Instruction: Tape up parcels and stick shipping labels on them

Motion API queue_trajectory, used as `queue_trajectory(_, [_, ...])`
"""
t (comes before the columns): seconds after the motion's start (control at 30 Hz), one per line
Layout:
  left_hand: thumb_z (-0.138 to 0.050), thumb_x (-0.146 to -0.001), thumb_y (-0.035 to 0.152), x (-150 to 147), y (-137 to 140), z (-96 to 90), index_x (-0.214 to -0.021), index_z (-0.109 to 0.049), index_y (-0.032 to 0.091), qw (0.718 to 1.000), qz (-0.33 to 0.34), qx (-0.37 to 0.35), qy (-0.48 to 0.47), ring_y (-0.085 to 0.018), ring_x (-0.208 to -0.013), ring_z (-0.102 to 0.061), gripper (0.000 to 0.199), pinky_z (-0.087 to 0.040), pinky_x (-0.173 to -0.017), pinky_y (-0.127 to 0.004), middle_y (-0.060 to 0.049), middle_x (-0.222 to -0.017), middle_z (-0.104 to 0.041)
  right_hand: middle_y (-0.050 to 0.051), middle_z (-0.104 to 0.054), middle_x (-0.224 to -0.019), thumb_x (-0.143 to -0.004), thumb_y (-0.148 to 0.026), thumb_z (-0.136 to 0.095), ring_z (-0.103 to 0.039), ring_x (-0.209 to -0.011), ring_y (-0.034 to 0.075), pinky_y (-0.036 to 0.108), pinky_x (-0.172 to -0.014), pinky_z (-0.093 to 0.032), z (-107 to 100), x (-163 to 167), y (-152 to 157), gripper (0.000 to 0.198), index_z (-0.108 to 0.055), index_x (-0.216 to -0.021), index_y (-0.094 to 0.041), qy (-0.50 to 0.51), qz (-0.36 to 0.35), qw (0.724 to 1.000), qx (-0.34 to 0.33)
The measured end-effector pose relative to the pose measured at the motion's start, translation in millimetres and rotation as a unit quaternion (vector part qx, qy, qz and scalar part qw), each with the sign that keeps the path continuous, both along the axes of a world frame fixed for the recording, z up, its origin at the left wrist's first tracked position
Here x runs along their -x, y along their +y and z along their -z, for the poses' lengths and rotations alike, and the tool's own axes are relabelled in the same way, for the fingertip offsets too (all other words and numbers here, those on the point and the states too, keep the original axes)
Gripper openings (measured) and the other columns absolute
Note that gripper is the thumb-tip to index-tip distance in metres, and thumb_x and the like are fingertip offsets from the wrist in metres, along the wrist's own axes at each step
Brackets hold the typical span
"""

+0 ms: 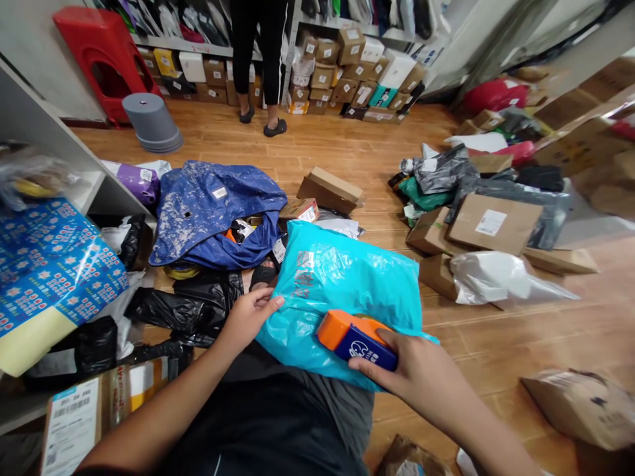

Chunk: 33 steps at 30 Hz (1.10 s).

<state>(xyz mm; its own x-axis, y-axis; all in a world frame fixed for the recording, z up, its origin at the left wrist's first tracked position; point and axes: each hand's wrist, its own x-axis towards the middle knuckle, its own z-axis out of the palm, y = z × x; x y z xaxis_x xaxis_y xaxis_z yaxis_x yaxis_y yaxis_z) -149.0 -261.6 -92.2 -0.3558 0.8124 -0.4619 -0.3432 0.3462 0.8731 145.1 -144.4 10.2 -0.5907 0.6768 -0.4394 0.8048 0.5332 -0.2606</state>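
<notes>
turquoise parcel (pixel 352 271), glossy wrinkled plastic, pinched by the left hand (pixel 252 316); right hand (pixel 414 365) grips a boxy orange-blue device (pixel 354 340).

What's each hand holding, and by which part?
Right hand: orange-and-blue handheld tool, by its right end. Left hand: turquoise bag, by its left edge.

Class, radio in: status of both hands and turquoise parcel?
Left hand: holding turquoise parcel by edge. Right hand: gripping orange-blue device. Device covering part of parcel.
</notes>
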Motion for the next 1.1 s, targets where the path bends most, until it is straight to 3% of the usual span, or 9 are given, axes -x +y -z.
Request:
queue_trajectory(0.2, [-0.097, -0.064, 0.067, -9, 9, -29.7, -0.108, -0.084, 0.012, 0.987, 0.081, 0.031, -0.133, -0.036, -0.096, -0.082, 0.072, -0.066, -0.087, -0.044, -0.018, -0.107, -0.085, 0.008, -0.079, -0.078, -0.092, -0.084, -0.062, -0.076, -0.068, 0.031, 0.032, -0.058, -0.039, 0, -1, 1, 0.063, -0.077, -0.103, -0.023, 0.047, -0.003, 0.999, -0.005])
queue_trajectory(0.37, [-0.099, -0.066, 0.063, -13, 13, -41.2, -0.118, -0.082, 0.013, 0.991, 0.084, 0.029, -0.097, -0.039, -0.11, -0.08, 0.074, -0.065, -0.096, -0.047, -0.018, -0.124, -0.082, 0.008, -0.081, -0.082, -0.091, -0.08, -0.066, -0.077, -0.073, 0.032, 0.032, -0.061, -0.04, -6, 4, 1, 0.062, -0.079, -0.111, -0.023, 0.07, 0.01, 0.997, 0.016])
queue_trajectory(0.5, [-0.098, -0.07, 0.06, -11, 14, -36.9, -0.127, -0.079, 0.016, 0.995, 0.093, 0.013, -0.037, -0.041, -0.114, -0.079, 0.074, -0.064, -0.098, -0.05, -0.016, -0.127, -0.081, 0.007, -0.078, -0.078, -0.089, -0.073, -0.074, -0.075, -0.071, 0.03, 0.031, -0.06, -0.035, -15, 10, 1, 0.057, -0.079, -0.116, -0.023, 0.048, 0.03, 0.998, 0.022])
queue_trajectory(0.63, [-0.094, -0.071, 0.066, -7, 20, -24.0, -0.113, -0.085, 0.014, 0.995, 0.083, 0.014, 0.05, -0.044, -0.113, -0.078, 0.067, -0.063, -0.099, -0.052, -0.015, -0.117, -0.084, 0.007, -0.077, -0.078, -0.089, -0.071, -0.077, -0.071, -0.071, 0.027, 0.031, -0.06, -0.032, -24, 17, 2, 0.051, -0.08, -0.106, -0.022, 0.037, 0.035, 0.998, 0.044])
queue_trajectory(0.83, [-0.096, -0.067, 0.067, 4, 29, -13.6, -0.111, -0.085, 0.013, 0.995, 0.09, 0.028, 0.023, -0.042, -0.107, -0.08, 0.071, -0.064, -0.097, -0.051, -0.016, -0.114, -0.085, 0.002, -0.073, -0.072, -0.087, -0.076, -0.076, -0.063, -0.062, 0.021, 0.03, -0.056, -0.029, -45, 18, 16, 0.053, -0.073, -0.087, -0.023, 0.029, 0.014, 0.996, 0.082])
queue_trajectory(0.97, [-0.101, -0.059, 0.065, 18, 35, -10.5, -0.108, -0.085, 0.011, 0.994, 0.08, 0.074, -0.004, -0.04, -0.1, -0.082, 0.075, -0.067, -0.092, -0.048, -0.018, -0.111, -0.085, 0.002, -0.071, -0.071, -0.086, -0.08, -0.075, -0.061, -0.06, 0.018, 0.029, -0.055, -0.032, -63, -16, 32, 0.06, -0.07, -0.083, -0.021, 0.033, 0.013, 0.994, 0.106])
queue_trajectory(1.1, [-0.104, -0.056, 0.061, 32, 40, -9.6, -0.105, -0.085, 0.011, 0.993, 0.074, 0.096, 0.002, -0.038, -0.095, -0.083, 0.072, -0.069, -0.086, -0.045, -0.018, -0.109, -0.085, 0.001, -0.066, -0.066, -0.08, -0.083, -0.076, -0.056, -0.056, 0.019, 0.029, -0.053, -0.033, -66, -91, 42, 0.062, -0.069, -0.08, -0.021, 0.004, 0.054, 0.989, 0.136])
